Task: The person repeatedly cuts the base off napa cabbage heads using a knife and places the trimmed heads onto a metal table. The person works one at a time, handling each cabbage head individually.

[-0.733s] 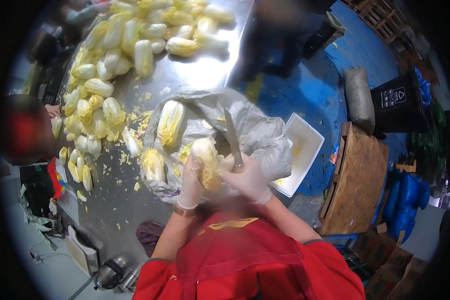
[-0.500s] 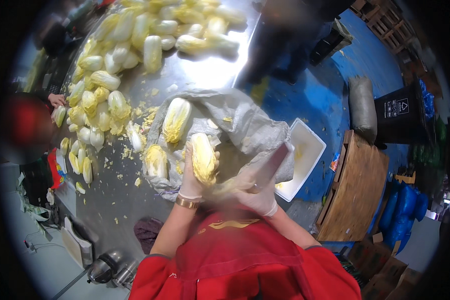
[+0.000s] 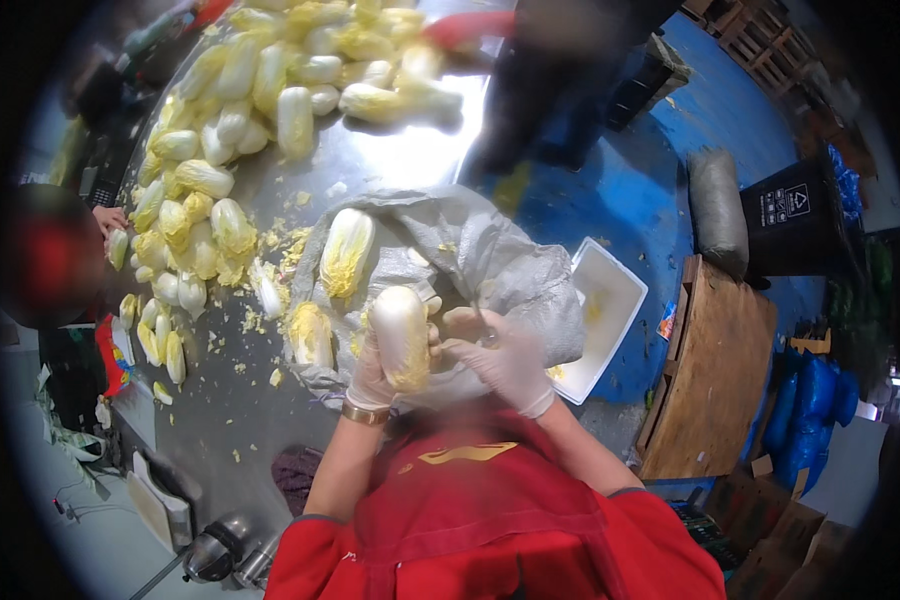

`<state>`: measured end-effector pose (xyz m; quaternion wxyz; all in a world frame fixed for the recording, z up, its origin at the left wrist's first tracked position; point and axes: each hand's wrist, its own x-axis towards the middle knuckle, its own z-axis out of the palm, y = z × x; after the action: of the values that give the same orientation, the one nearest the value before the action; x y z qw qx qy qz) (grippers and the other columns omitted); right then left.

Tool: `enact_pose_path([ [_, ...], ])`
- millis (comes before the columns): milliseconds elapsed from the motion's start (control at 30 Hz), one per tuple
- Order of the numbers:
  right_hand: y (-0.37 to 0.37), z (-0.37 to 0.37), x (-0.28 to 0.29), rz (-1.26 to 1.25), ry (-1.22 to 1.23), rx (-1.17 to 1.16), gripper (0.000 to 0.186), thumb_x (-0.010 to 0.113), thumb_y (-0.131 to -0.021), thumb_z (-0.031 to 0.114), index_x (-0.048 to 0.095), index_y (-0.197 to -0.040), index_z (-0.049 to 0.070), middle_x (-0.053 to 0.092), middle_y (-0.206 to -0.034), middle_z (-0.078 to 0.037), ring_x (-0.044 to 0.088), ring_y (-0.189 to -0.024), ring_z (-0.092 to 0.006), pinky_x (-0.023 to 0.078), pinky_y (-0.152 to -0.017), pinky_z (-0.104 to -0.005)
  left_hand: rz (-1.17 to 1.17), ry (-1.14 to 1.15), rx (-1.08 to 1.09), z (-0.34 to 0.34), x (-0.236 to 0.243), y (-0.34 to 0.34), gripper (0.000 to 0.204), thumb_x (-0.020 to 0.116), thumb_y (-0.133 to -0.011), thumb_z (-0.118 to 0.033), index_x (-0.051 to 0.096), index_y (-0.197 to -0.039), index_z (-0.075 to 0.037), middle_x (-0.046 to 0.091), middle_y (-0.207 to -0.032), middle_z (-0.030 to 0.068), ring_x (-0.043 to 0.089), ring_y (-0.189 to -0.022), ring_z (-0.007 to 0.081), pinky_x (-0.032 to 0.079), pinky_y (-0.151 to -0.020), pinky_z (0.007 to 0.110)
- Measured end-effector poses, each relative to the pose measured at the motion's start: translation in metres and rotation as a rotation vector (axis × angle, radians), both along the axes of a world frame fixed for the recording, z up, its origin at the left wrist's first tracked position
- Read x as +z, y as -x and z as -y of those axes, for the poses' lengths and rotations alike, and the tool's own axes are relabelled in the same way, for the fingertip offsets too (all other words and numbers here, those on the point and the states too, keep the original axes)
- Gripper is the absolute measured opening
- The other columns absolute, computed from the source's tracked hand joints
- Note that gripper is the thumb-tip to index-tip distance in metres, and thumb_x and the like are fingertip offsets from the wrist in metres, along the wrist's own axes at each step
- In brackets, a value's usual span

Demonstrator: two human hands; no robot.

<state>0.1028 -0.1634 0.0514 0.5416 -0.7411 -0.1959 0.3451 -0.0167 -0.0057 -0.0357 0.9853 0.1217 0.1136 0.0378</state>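
Steel tabletop (image 3: 210,415), littered with leaf scraps (image 3: 295,240), fills the left and centre, with blue floor (image 3: 590,215) beyond its right edge. At left, cabbages lie in a loose heap (image 3: 295,120); one pulled from its lower part might set its neighbours rolling. Nearer the middle, the gloved left hand (image 3: 368,378) is wrapped around a pale cabbage (image 3: 402,335), its white end away from the body. Such a smooth head, perhaps damp, could slip from a one-handed grip. Just beside it, the gloved right hand (image 3: 500,362) has bent fingers; blur hides whether it grips anything, so I cannot tell. A sudden twist of the cabbage could knock the two hands together.

Among the containers, a crumpled grey woven sack (image 3: 510,260) lies slack, two more cabbages (image 3: 347,252) on or against its left part; its folds could shift and tip them. Right of it, a white box (image 3: 620,315) holds a few yellow scraps. Farther right are a plump grey bag (image 3: 718,215), contents hidden, and a black bin (image 3: 800,245) with blue plastic at its top.
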Motion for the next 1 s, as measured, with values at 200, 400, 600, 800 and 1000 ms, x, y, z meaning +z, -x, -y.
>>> enact_pose_path([
  [200,0.005,-0.008,-0.009,0.217,0.045,-0.024,0.051,0.084,-0.07,0.037,0.061,-0.102,0.006,0.066,-0.095,-0.011,0.066,-0.084,-0.0248,0.052,-0.075,-0.0337,-0.176,-0.619,0.004,0.016,0.049,-0.014,0.092,0.066,-0.082,-0.061,0.037,-0.143,0.001,0.056,-0.127,0.006,0.055,-0.115,0.0146,0.046,-0.097,0.028],
  [400,0.006,-0.006,-0.015,0.087,0.068,-0.027,0.053,0.084,-0.069,0.04,0.058,-0.099,0.005,0.066,-0.089,-0.012,0.065,-0.077,-0.0245,0.053,-0.071,-0.0347,-0.209,-0.648,-0.032,0.012,0.038,-0.011,0.085,0.076,-0.079,-0.049,0.042,-0.138,0.002,0.058,-0.123,0.007,0.057,-0.11,0.0149,0.047,-0.094,0.028],
  [600,0.007,-0.006,-0.014,0.111,0.078,-0.007,0.05,0.082,-0.069,0.037,0.059,-0.098,0.003,0.065,-0.089,-0.012,0.065,-0.077,-0.0243,0.053,-0.07,-0.0342,-0.25,-0.734,-0.096,0.008,0.035,-0.007,0.079,0.078,-0.078,-0.048,0.046,-0.13,0.002,0.06,-0.118,0.0077,0.058,-0.106,0.0141,0.048,-0.092,0.028],
  [800,0.012,-0.004,-0.029,-0.013,-0.051,-0.051,0.049,0.08,-0.068,0.032,0.059,-0.1,0.002,0.064,-0.087,-0.013,0.065,-0.077,-0.0227,0.052,-0.069,-0.0326,-0.309,-0.835,-0.032,0.014,0.045,-0.007,0.08,0.08,-0.077,-0.045,0.043,-0.13,0.003,0.06,-0.115,0.0074,0.058,-0.104,0.0143,0.047,-0.092,0.028],
  [1000,0.028,-0.008,-0.035,-0.09,-0.093,-0.036,0.041,0.079,-0.07,0.027,0.059,-0.093,0.0,0.064,-0.083,-0.012,0.062,-0.072,-0.0166,0.051,-0.066,-0.0297,-0.497,-1.108,0.222,0.015,0.034,-0.01,0.073,0.078,-0.079,-0.044,0.047,-0.13,-0.001,0.058,-0.118,0.0052,0.056,-0.105,0.0134,0.048,-0.09,0.027],
])
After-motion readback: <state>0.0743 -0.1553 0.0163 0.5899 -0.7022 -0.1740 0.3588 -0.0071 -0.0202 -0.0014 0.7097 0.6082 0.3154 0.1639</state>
